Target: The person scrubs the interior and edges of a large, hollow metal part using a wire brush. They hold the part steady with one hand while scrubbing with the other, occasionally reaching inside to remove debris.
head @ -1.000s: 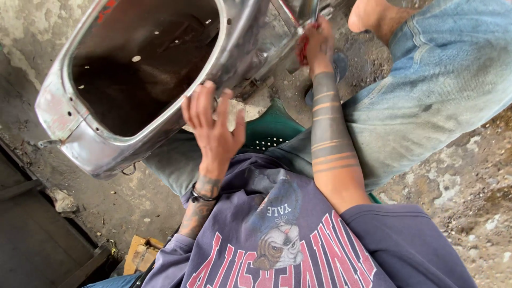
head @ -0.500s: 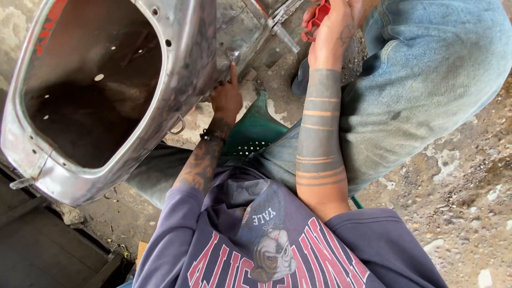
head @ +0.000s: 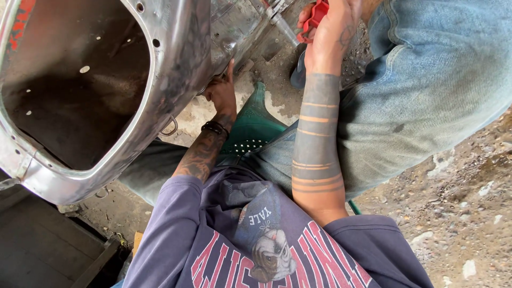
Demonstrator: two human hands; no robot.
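A large bare-metal shell point(head: 176, 64) with a dark hollow inside and small holes fills the upper left. My left hand point(head: 221, 90) is pressed against its underside, partly hidden by the rim. My right hand point(head: 333, 37) at the top grips a red-handled tool point(head: 314, 16) whose metal shaft point(head: 285, 32) points toward the shell's lower edge.
I sit on a green perforated stool point(head: 253, 128), jeans-clad knee point(head: 426, 80) at the right. Gravelly concrete ground point(head: 458, 224) lies to the right. A dark frame or step point(head: 48, 250) sits at lower left, with a small metal ring point(head: 169, 127) hanging from the shell.
The shell has swung left and nearer. My left hand went from its rim to beneath it. My right hand shifted slightly with the red tool.
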